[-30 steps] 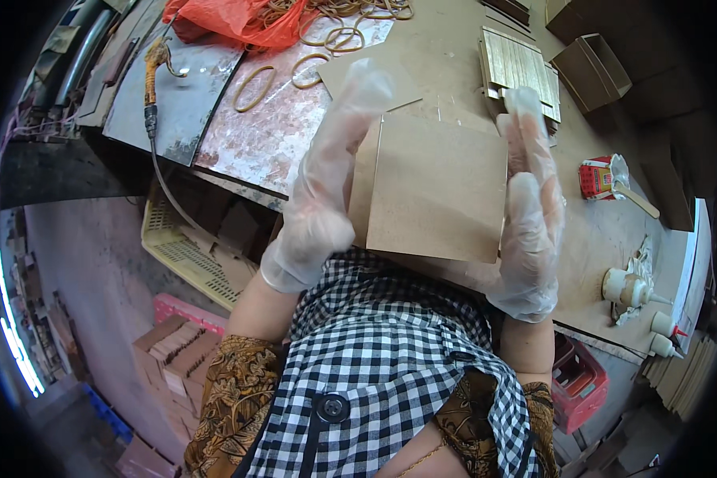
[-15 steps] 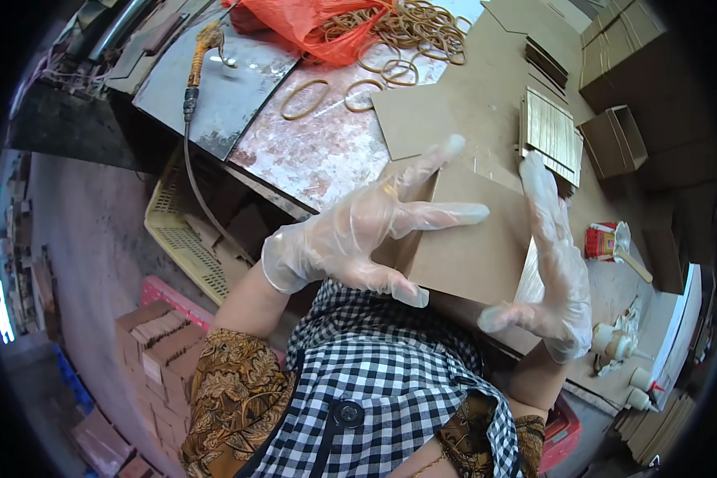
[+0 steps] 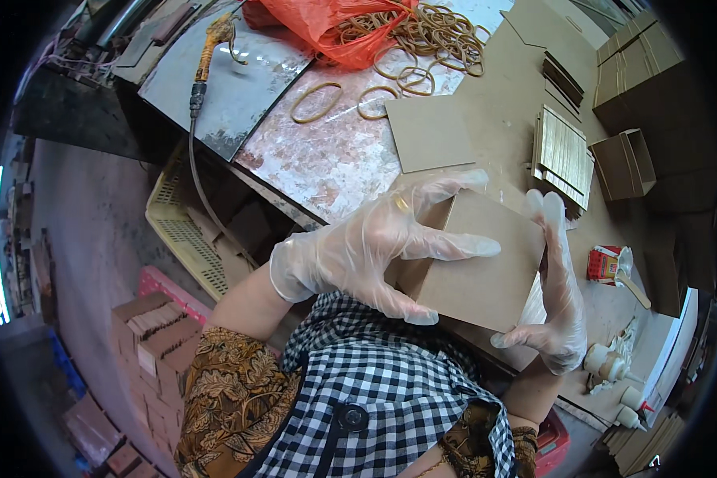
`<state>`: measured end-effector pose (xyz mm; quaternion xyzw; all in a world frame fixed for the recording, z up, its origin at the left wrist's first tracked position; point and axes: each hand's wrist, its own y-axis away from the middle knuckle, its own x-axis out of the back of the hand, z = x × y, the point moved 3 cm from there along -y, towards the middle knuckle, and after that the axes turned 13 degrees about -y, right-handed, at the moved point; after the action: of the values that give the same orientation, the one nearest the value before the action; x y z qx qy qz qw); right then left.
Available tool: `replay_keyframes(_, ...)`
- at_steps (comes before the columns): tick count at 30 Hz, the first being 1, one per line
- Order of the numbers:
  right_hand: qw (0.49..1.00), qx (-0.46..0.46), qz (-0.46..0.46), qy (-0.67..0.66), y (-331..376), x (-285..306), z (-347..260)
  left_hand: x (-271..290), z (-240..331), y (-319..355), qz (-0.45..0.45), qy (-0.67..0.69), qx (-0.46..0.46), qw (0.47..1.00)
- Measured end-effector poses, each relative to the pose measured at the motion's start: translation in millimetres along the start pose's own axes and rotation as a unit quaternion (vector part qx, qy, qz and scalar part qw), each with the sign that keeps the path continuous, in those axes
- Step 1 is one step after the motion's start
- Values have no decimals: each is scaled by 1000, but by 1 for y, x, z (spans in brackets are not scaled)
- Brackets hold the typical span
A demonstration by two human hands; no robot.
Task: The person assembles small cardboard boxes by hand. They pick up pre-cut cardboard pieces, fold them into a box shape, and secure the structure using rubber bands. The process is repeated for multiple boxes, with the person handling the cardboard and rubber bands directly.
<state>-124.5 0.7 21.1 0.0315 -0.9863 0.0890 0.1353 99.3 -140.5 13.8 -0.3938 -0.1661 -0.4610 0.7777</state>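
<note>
I hold a brown cardboard box [image 3: 486, 267] in front of my chest, above the near edge of the workbench. My left hand [image 3: 366, 247], in a clear thin glove, lies across its left side and top with fingers spread over the face. My right hand [image 3: 556, 287], also gloved, grips the box's right edge from top to bottom corner. A flat square cardboard sheet [image 3: 429, 132] lies on the bench just beyond the box.
Rubber bands [image 3: 410, 36] spill from an orange plastic bag [image 3: 327, 20] at the far side. A stack of flat cardboard pieces [image 3: 564, 155] and an open small box [image 3: 623, 163] sit right. A yellow crate [image 3: 179, 223] stands below the bench; glue bottles [image 3: 609, 366] at right.
The cardboard has gone from a flat sheet held upright to a folded box shape held lower. My left hand has slid across its face.
</note>
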Motion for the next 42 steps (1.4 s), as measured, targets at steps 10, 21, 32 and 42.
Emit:
replay_keyframes(10, 999, 24, -15, 23, -2, 1, -2, 1, -3, 0, -36, 49, 16, 998)
replay_keyframes(21, 985, 122, 100, -77, 6, 7, -5, 47, -106, 16, 177, -405, 173, 880)
replay_keyframes(32, 964, 118, 228, -69, 21, 1, -21, 75, -84, 7, 237, -102, 242, 935)
replay_keyframes(42, 982, 107, 125, 92, -44, -37, -79, 31, 42, -9, 114, 386, 223, 888)
